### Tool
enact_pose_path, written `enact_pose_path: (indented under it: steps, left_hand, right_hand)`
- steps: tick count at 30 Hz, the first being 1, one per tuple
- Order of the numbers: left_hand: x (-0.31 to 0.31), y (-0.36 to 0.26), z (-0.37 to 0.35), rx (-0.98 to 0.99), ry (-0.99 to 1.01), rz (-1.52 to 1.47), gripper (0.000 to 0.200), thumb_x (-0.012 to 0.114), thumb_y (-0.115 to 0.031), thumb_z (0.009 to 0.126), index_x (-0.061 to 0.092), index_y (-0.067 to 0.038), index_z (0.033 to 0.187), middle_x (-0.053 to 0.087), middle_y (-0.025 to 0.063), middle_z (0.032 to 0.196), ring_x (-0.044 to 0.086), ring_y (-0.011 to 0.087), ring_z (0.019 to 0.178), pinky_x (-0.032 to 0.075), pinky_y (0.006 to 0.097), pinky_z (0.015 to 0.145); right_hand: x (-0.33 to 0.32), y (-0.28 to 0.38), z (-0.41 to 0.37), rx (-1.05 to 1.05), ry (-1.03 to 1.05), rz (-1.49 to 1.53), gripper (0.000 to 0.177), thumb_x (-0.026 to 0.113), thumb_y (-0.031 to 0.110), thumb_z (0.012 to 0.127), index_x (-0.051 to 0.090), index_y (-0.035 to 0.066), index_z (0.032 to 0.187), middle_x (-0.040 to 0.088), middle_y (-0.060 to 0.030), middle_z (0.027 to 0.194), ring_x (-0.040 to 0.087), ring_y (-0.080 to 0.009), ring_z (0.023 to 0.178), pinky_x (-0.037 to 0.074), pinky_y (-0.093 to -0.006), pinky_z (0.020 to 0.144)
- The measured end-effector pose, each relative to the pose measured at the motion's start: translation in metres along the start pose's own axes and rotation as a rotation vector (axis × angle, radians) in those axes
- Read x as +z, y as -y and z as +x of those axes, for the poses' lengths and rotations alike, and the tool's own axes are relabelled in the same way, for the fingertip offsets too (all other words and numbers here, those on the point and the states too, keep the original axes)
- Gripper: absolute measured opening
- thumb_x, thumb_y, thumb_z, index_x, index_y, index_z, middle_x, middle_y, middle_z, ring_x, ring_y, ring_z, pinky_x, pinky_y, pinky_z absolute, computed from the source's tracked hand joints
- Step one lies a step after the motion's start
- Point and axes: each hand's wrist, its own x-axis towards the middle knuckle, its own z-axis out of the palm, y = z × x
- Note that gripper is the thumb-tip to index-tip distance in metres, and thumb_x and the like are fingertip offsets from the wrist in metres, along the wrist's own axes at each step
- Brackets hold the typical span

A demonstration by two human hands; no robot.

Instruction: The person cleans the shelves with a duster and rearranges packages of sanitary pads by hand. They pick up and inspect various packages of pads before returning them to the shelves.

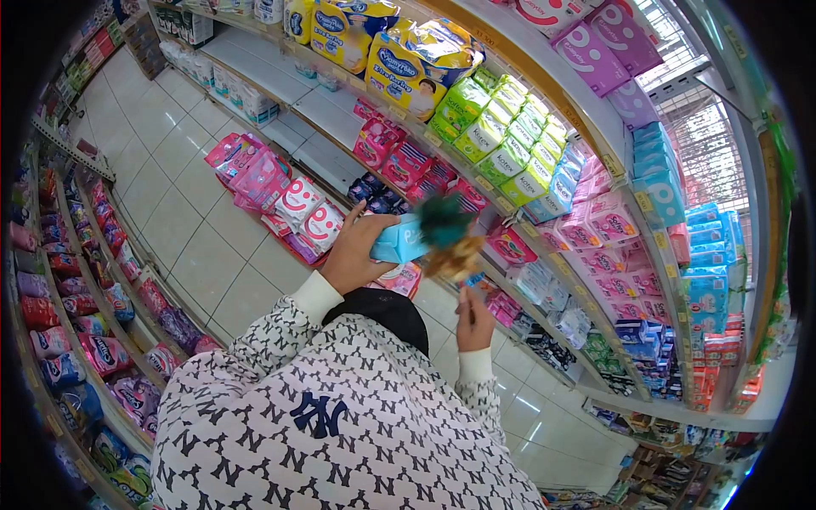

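Observation:
My left hand is closed round a light blue package with white marks. To its right, my right hand is closed on the handle end of a duster, whose blurred dark green and golden-brown head is beside the package's right side. The thin handle itself is hardly visible. Below and left of the package are white-and-pink packs with smile marks, and behind it are dark blue packs on a low shelf.
Shelves rise on the right, with green Kotex packs, yellow diaper packs, and pink packs. Another curved shelf rack holds colourful bags on the left. Tiled floor runs between them.

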Motion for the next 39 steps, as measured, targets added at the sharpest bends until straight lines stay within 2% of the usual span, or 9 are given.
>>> enact_pose_path:
  steps: [2, 8, 10, 17, 19, 23, 28, 32, 39]
  left_hand:
    - [0.001, 0.004, -0.004, 0.010, -0.006, 0.007, 0.064, 0.079, -0.025, 0.067, 0.053, -0.008, 0.123, 0.062, 0.0100, 0.114, 0.058, 0.0266, 0.113, 0.019, 0.0524, 0.116]
    - [0.015, 0.012, -0.011, 0.052, 0.031, -0.071, 0.064, 0.078, -0.017, 0.064, 0.053, -0.009, 0.122, 0.061, 0.0106, 0.118, 0.056, 0.0285, 0.116, 0.015, 0.0556, 0.118]
    - [-0.003, -0.009, -0.007, 0.010, 0.044, -0.068, 0.062, 0.075, -0.014, 0.067, 0.054, -0.014, 0.126, 0.058, 0.0077, 0.124, 0.048, 0.0275, 0.128, 0.013, 0.0556, 0.118]
    - [0.002, -0.027, -0.013, 0.346, 0.134, 0.146, 0.071, 0.074, -0.012, 0.061, 0.055, -0.018, 0.129, 0.046, 0.0034, 0.143, 0.031, 0.0291, 0.139, 0.005, 0.0607, 0.116]
    - [0.007, -0.026, -0.014, 0.433, 0.093, 0.307, 0.088, 0.077, -0.019, 0.065, 0.040, -0.015, 0.144, 0.026, 0.0098, 0.156, 0.021, 0.0347, 0.143, 0.007, 0.0601, 0.116]
    - [0.007, -0.030, -0.022, 0.054, 0.156, -0.200, 0.129, 0.086, -0.038, 0.064, -0.001, -0.008, 0.153, 0.003, 0.0268, 0.155, 0.019, 0.0412, 0.141, 0.018, 0.0530, 0.114]
    - [0.019, -0.032, -0.027, -0.239, 0.106, -0.540, 0.113, 0.087, -0.022, 0.063, 0.012, -0.004, 0.146, 0.027, 0.0200, 0.143, 0.034, 0.0334, 0.134, 0.039, 0.0437, 0.104]
    - [0.015, -0.022, -0.023, -0.154, -0.040, -0.362, 0.100, 0.085, -0.014, 0.062, 0.023, -0.005, 0.139, 0.037, 0.0167, 0.132, 0.042, 0.0300, 0.126, 0.040, 0.0409, 0.103]
    - [0.012, -0.008, -0.023, -0.162, -0.094, -0.409, 0.096, 0.083, -0.015, 0.062, 0.026, -0.006, 0.139, 0.034, 0.0191, 0.133, 0.037, 0.0366, 0.130, 0.038, 0.0424, 0.106]
  right_hand:
    - [-0.006, -0.014, 0.017, 0.212, -0.129, 0.107, 0.025, 0.056, 0.011, 0.096, 0.064, -0.002, 0.116, 0.063, -0.0063, 0.080, 0.055, -0.0089, 0.065, 0.047, -0.0253, 0.063]
    - [0.007, 0.046, -0.005, -0.109, 0.100, -0.100, 0.022, 0.058, 0.014, 0.096, 0.067, -0.003, 0.109, 0.063, -0.0044, 0.076, 0.054, -0.0107, 0.064, 0.043, -0.0240, 0.060]
    - [0.028, -0.010, 0.004, -0.062, -0.139, 0.017, 0.025, 0.057, 0.022, 0.098, 0.067, 0.001, 0.109, 0.065, -0.0048, 0.076, 0.050, -0.0082, 0.054, 0.038, -0.0218, 0.049]
    - [0.006, 0.031, 0.038, 0.737, 0.135, 1.104, 0.051, 0.061, 0.042, 0.094, 0.050, 0.009, 0.131, 0.060, -0.0002, 0.083, 0.025, -0.0013, 0.038, 0.014, -0.0193, 0.034]
    - [0.015, 0.026, 0.044, 0.712, 0.099, 1.023, 0.045, 0.063, 0.040, 0.093, 0.053, 0.010, 0.126, 0.059, 0.0017, 0.083, 0.026, -0.0013, 0.039, 0.015, -0.0192, 0.034]
    - [0.021, 0.039, 0.045, 0.579, -0.026, 1.019, 0.029, 0.064, 0.027, 0.093, 0.057, 0.010, 0.115, 0.054, 0.0056, 0.078, 0.027, -0.0008, 0.039, 0.015, -0.0189, 0.035]
    - [0.024, 0.047, 0.036, 0.490, 0.013, 0.935, 0.028, 0.059, 0.023, 0.096, 0.057, 0.006, 0.119, 0.057, 0.0035, 0.083, 0.035, -0.0009, 0.045, 0.025, -0.0176, 0.040]
    - [0.038, -0.012, 0.033, -0.027, -0.241, 0.283, 0.029, 0.058, 0.023, 0.098, 0.061, 0.003, 0.118, 0.062, -0.0009, 0.089, 0.051, -0.0064, 0.059, 0.041, -0.0206, 0.056]
    - [0.027, 0.000, -0.012, 0.099, -0.038, 0.006, 0.026, 0.054, 0.021, 0.099, 0.069, 0.003, 0.108, 0.059, -0.0028, 0.068, 0.052, -0.0085, 0.060, 0.043, -0.0247, 0.057]
